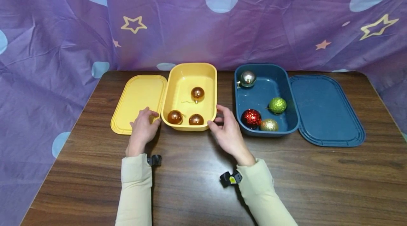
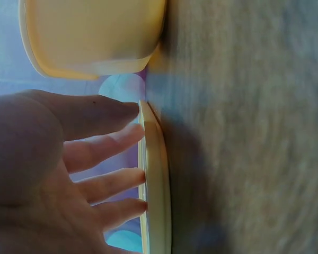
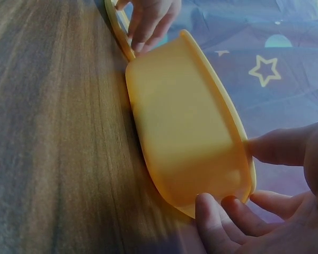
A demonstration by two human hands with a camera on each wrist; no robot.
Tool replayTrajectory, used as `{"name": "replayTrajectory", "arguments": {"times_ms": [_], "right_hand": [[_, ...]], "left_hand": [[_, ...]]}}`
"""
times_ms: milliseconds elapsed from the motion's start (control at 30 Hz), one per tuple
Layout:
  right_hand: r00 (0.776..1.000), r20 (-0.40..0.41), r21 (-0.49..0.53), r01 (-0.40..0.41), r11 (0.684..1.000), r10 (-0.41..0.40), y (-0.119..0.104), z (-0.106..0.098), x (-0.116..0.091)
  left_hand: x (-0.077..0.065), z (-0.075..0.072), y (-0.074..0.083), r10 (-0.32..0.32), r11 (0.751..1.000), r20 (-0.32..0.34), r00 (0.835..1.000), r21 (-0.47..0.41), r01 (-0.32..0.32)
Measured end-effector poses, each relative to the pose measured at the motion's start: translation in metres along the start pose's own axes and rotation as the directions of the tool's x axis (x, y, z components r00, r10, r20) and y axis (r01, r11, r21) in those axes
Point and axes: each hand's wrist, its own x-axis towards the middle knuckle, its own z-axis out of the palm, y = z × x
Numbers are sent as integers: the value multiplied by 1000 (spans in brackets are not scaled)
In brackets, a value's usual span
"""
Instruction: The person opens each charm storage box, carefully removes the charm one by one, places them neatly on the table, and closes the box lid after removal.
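Note:
My left hand (image 1: 144, 128) rests its fingertips on the flat yellow lid (image 1: 140, 95), as the left wrist view also shows. Beside that lid stands a yellow box (image 1: 179, 82) with three shiny amber ball ornaments inside: one ball (image 1: 198, 93) near the middle, another (image 1: 175, 117) at the front left, a third (image 1: 196, 119) at the front. At the box's front right corner is my right hand (image 1: 228, 132). In the right wrist view, its thumb (image 3: 278, 147) touches the rim and its fingers (image 3: 209, 222) lie against the outer wall, loosely bent.
A blue box (image 1: 260, 95) to the right holds a silver ball (image 1: 248, 79), a green ball (image 1: 277, 105), a red ball (image 1: 251, 118) and a pale gold ball (image 1: 269, 125). Its blue lid (image 1: 325, 109) lies alongside. Behind the wooden table (image 1: 197, 180) hangs a purple cloth (image 1: 178, 17).

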Motion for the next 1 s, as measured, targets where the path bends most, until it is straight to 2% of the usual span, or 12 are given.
{"name": "replayTrajectory", "arguments": {"times_ms": [167, 333, 533, 700, 767, 833, 1000], "right_hand": [[1000, -1, 0, 2, 1000, -2, 0, 0, 0], [1000, 1, 2, 1, 1000, -1, 0, 0, 0], [1000, 2, 1, 3, 1000, -3, 0, 0, 0], [1000, 4, -13, -5, 1000, 5, 0, 0, 0], [1000, 4, -18, -9, 1000, 10, 0, 0, 0], [1000, 4, -22, -12, 1000, 12, 0, 0, 1], [1000, 6, -25, -15, 1000, 16, 0, 0, 1]], "left_hand": [[0, -1, 1, 26, 999, -53, 998, -30, -28], [-1, -4, 6, 82, 992, -178, 981, -82, -98], [-4, -8, 13, 151, 971, -321, 935, -128, -201], [-7, -9, 20, 238, 936, -406, 882, -148, -321], [-7, -8, 22, 275, 921, -421, 865, -144, -362], [-7, -7, 24, 309, 908, -418, 854, -137, -396], [-7, -4, 27, 376, 891, -344, 860, -120, -437]]}}
